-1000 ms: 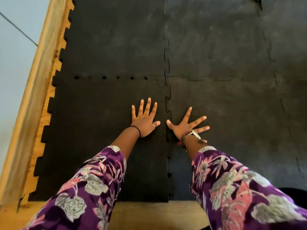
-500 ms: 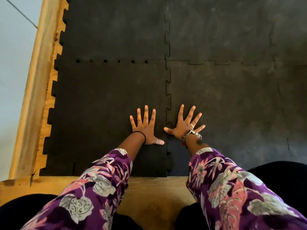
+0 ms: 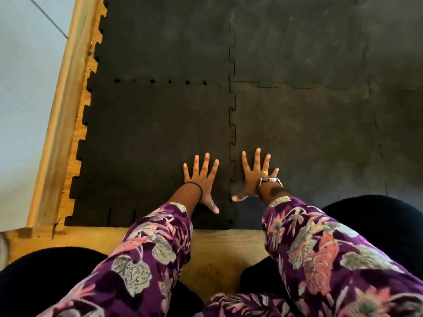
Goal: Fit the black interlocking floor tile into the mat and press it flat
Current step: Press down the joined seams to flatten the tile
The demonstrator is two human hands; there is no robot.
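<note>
1. Down at the near edge of the mat, the left hand [image 3: 201, 179] lies palm-down on the black tile [image 3: 148, 145], all fingers spread wide and straight, thumb angled out toward the seam. It grips nothing; it simply lies flat against the tile's surface.
2. Beside it, the right hand [image 3: 256, 177] is splayed just as flat on the neighbouring tile [image 3: 309, 138], fingers fanned apart, thumb stretched leftward so its tip sits just beside the toothed seam [image 3: 231, 138]. It too holds nothing.
3. Both hands flank that seam, one on each side, near each other but not touching.
4. A thin black band [image 3: 194, 186] circles the left wrist and a ring shows on the left thumb; a watch [image 3: 269, 180] sits on the right wrist and a ring on one right finger.
5. The black tile occupies the near-left corner of the mat, its right-hand teeth meshed with the neighbouring tile along the seam. Along its far edge a row of small dark gaps [image 3: 160, 81] shows where it meets the next tile.
6. Its left and near edges show free teeth over the wooden floor [image 3: 219, 248], with a wooden border [image 3: 64, 110] running along the left.
7. Purple floral sleeves [image 3: 320, 252] cover both forearms.
</note>
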